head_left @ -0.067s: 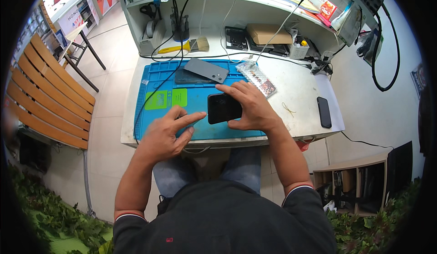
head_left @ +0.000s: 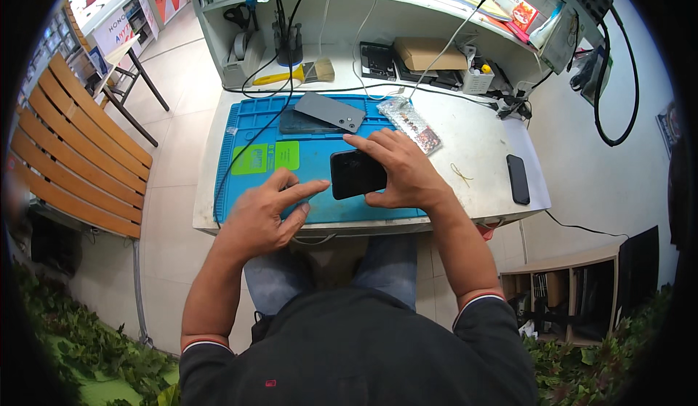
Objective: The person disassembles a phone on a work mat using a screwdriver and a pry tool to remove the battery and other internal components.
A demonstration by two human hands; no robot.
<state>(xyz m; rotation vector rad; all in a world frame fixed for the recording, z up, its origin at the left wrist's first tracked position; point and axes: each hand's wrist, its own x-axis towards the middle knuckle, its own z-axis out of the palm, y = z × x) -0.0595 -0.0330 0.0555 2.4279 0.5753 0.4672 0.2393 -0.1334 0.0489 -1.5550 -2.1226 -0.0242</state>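
A dark smartphone is gripped by its right side in my right hand, thumb at the near edge and index finger along the far edge. It is held above a blue work mat. My left hand is just left of the phone. Its index finger points at the phone's left edge and its thumb stands apart, with no object in it. Whether the fingertip touches the phone I cannot tell. Beyond the hands, a grey phone or back cover with camera rings lies across another dark phone-shaped piece on the mat.
A bubble-wrap packet lies right of the mat, near a thin twisted tie. Another black phone rests at the table's right. Behind are a yellow-handled brush, a brown box and a black cable crossing the mat.
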